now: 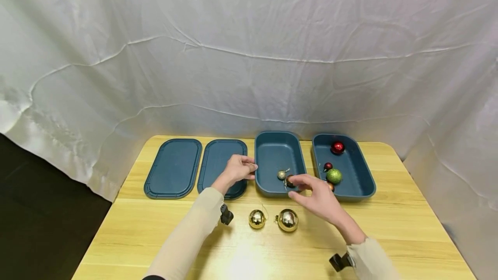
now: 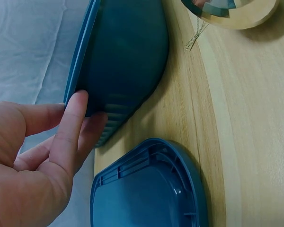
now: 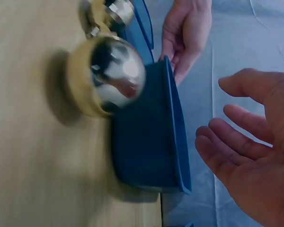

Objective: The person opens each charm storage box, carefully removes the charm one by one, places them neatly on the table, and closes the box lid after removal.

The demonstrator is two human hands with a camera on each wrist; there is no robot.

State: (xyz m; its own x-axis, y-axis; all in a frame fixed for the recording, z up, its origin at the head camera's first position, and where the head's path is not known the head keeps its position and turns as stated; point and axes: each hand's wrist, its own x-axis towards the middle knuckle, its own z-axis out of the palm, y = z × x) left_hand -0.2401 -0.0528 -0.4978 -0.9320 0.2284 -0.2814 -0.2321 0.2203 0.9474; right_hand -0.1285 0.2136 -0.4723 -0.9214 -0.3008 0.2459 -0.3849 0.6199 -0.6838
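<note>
Left sleeve (image 1: 190,237): nearest you, slanting over the tabletop (image 1: 116,228); lift it clear of what lies there.
Lids: left lid (image 1: 173,168) and right lid (image 1: 219,163) lie flat toward the far left corner; don't lean on them.
Left hand (image 1: 238,167): fingertips pinching the left tub's rim; hold lightly, enough to stop sliding.
Gold balls: small gold ball (image 1: 256,219) and large gold ball (image 1: 288,220), loose before the tubs; grip from above, since a nudge would likely roll them.
Left tub (image 1: 276,154): near the far edge, with glitter ball (image 1: 281,175) and dark ball (image 1: 289,182) inside.
Right hand (image 1: 317,195): released, grasping nothing, above that tub's near right corner; avoid knocking its rim.
Right tub (image 1: 355,172): toward the far right corner, green ball (image 1: 334,176) inside.
</note>
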